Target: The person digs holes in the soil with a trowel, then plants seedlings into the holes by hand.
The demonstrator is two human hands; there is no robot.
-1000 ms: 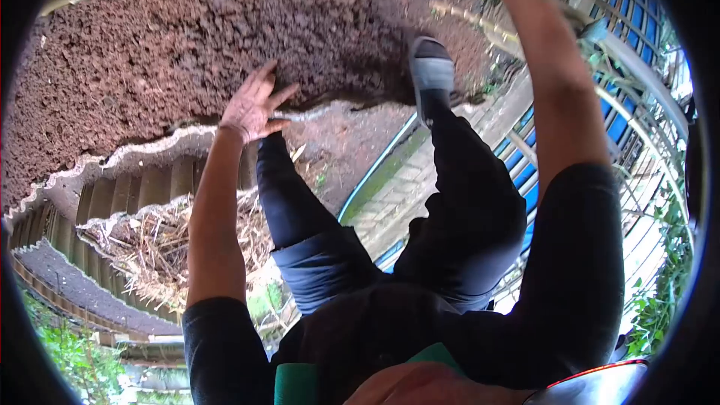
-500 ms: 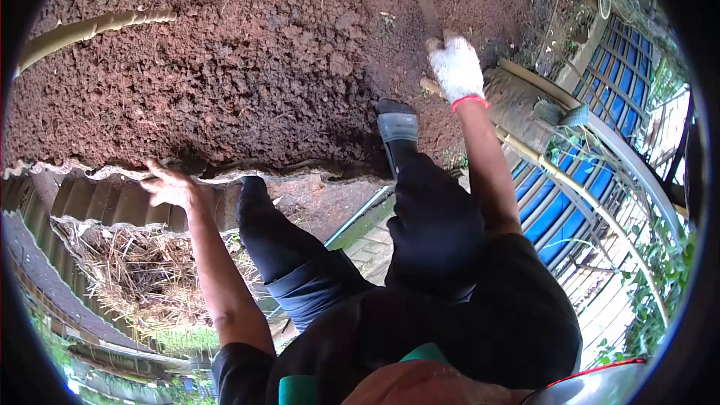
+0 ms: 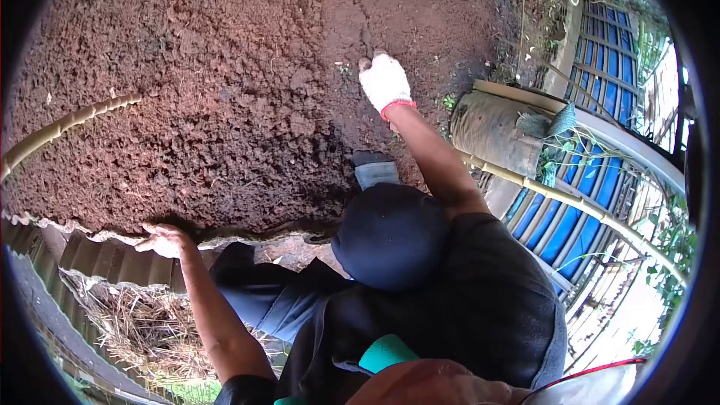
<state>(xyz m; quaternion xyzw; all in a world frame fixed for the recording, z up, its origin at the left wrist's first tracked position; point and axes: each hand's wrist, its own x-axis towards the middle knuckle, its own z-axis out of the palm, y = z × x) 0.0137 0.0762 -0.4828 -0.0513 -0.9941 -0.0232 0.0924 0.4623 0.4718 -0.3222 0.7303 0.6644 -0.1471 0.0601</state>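
My right hand (image 3: 385, 84), in a white knit glove with a red cuff, is closed over the smooth soil (image 3: 420, 22) at upper centre. What it holds is mostly hidden; a thin dark shape shows just beyond the fingers. My bare left hand (image 3: 163, 241) rests at the wavy edge of a corrugated sheet (image 3: 105, 235) that borders the soil bed. Its fingers are stretched out, with nothing visible in them. Dark, crumbly soil (image 3: 247, 135) lies between the two hands. A boot (image 3: 376, 172) stands on the soil below my right hand.
A curved bamboo piece (image 3: 75, 117) lies on the soil at left. Right of my right arm are a log-like block (image 3: 491, 131), a bamboo pole (image 3: 577, 202) and blue slatted panels (image 3: 559, 225). Dry straw (image 3: 150, 326) is at lower left. A dark rounded knee (image 3: 390, 236) sits between the arms.
The view has shifted. My gloved hand now appears farther left and is still closed. My left hand has come down onto the sheet's edge from just above it. The knee looks larger and nearer.
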